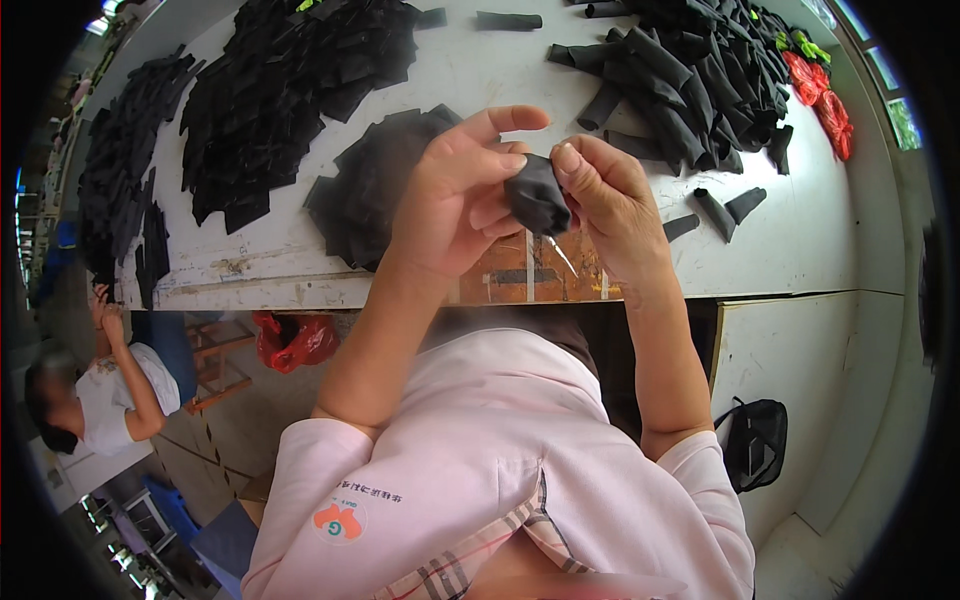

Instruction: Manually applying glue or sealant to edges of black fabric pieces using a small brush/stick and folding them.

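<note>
Both my hands meet above the near edge of a white worktable (790, 250). Between them is a small black fabric piece (538, 195), bunched up. My left hand (455, 200) wraps it from the left with the index finger stretched out over it. My right hand (605, 200) pinches it from the right with thumb on top. A thin metal pointed tool (560, 255) sticks down from under the fabric; which hand holds it is hidden.
Flat black fabric pieces lie in piles at the left (290, 90) and just behind my hands (370, 185). Rolled black tubes (690, 90) are heaped at the back right, with red items (825, 100) beyond. Another person (100, 395) sits lower left near a red bag (295, 340).
</note>
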Demonstrator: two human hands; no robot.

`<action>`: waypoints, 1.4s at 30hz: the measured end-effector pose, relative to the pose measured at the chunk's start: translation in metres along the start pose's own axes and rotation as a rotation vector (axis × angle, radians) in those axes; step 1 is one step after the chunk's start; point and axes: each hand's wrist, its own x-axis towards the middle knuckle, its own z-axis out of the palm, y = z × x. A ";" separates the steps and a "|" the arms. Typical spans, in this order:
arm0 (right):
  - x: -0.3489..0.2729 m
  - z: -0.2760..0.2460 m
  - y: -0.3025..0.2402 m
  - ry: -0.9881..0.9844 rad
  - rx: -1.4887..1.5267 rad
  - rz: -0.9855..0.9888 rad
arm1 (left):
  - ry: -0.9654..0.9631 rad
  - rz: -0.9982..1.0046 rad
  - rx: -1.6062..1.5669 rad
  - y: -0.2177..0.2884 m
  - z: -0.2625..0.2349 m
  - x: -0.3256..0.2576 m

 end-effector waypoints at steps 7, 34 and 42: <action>0.006 -0.002 0.046 -0.029 0.160 0.203 | 0.340 -0.302 -0.497 -0.026 -0.033 -0.003; -0.002 -0.004 0.003 -0.067 -1.193 -0.565 | 0.261 0.674 0.817 -0.038 -0.021 -0.021; 0.000 -0.014 0.049 -0.089 -1.041 -0.457 | 0.297 0.456 0.847 -0.053 -0.031 -0.014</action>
